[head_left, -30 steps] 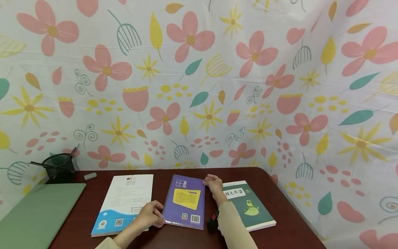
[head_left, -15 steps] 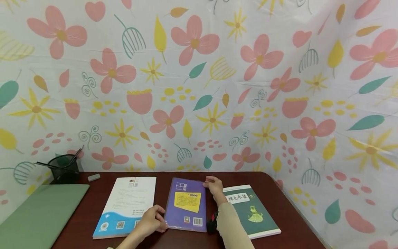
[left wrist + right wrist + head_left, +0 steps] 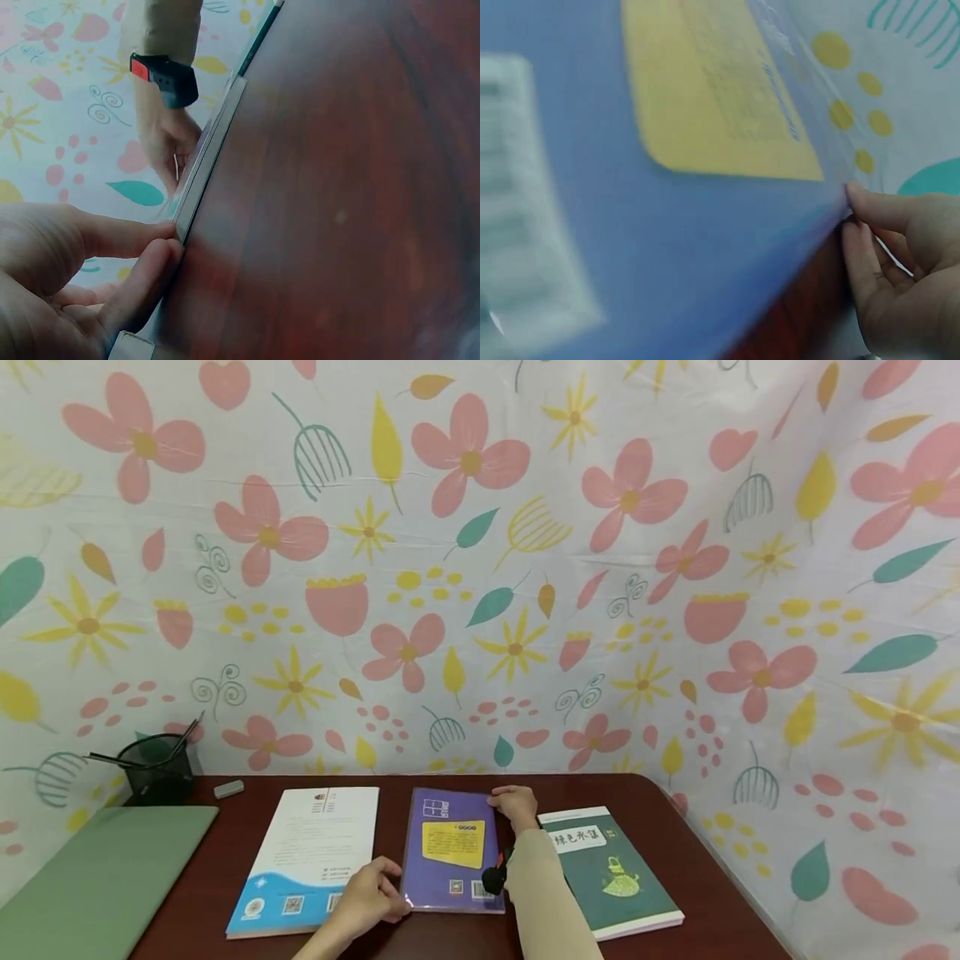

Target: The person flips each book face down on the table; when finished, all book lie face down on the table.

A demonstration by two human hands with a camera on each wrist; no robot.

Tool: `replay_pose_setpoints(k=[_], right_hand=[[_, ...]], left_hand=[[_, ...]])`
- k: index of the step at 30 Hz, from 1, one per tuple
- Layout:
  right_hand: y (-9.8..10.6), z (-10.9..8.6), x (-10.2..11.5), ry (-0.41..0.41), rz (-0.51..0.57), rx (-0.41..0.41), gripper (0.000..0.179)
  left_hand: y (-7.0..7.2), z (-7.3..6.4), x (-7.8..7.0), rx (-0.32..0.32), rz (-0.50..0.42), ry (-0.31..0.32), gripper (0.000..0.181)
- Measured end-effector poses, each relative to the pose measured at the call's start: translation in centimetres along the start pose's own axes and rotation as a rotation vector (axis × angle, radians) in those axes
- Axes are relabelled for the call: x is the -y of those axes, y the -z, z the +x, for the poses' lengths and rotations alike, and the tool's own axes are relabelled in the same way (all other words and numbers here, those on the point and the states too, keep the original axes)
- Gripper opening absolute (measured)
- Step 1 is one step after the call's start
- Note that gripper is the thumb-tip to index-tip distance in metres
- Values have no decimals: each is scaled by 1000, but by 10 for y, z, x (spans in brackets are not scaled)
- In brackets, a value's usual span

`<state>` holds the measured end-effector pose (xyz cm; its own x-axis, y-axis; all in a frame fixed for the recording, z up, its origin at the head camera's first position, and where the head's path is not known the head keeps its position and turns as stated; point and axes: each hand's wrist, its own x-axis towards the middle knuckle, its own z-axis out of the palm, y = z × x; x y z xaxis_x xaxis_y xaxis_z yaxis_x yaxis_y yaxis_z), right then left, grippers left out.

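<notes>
A purple book (image 3: 453,852) in a clear plastic cover lies back side up on the table, with a yellow text panel and a barcode. My left hand (image 3: 366,900) pinches its near left corner; in the left wrist view, thumb and finger meet at the book's edge (image 3: 214,154). At the upper right edge, my right hand (image 3: 516,806) grips the book, thumb above and fingers underneath, as the right wrist view shows. There the purple cover (image 3: 675,240) slants up from the table. The black wrist device (image 3: 495,877) on the right wrist hides part of the barcode.
To the left lies a white and blue book (image 3: 307,852), partly behind my left hand. A green book (image 3: 618,885) lies to the right, partly behind my right sleeve. Further left are a green mat (image 3: 112,868), a black mesh pen holder (image 3: 157,768) and a grey eraser (image 3: 228,789).
My right forearm and wrist have turned leftward over the purple book's right edge. The purple book has tilted slightly. My left hand still holds its corner, and the head view has shifted a little.
</notes>
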<state>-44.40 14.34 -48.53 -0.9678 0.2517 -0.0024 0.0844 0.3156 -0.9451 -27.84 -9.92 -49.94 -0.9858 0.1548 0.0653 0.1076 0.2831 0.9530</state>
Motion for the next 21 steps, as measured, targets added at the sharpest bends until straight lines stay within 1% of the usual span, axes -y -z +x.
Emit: replay_pose_setpoints(k=[2, 5, 9, 11, 13, 17, 21], right_hand=[[0, -2, -1, 14, -9, -12, 21], [1, -4, -3, 15, -2, -11, 20], [1, -5, -4, 26, -13, -16, 21], [1, -6, -4, 37, -38, -24, 20], [-1, -7, -4, 60, -91, -31, 20], [-7, -10, -5, 101, -181, -40, 22], [-11, -11, -7, 131, -200, -54, 23]], left_hand=[[-2, 1, 2, -1, 0, -16, 43], [-3, 1, 3, -8, 5, -20, 44], [-3, 0, 1, 6, 6, -27, 44], [-4, 0, 0, 9, 18, -29, 44], [-5, -1, -1, 4, 43, -29, 43], [-7, -2, 2, -19, 87, -22, 42], [-7, -1, 4, -27, 103, -39, 42]])
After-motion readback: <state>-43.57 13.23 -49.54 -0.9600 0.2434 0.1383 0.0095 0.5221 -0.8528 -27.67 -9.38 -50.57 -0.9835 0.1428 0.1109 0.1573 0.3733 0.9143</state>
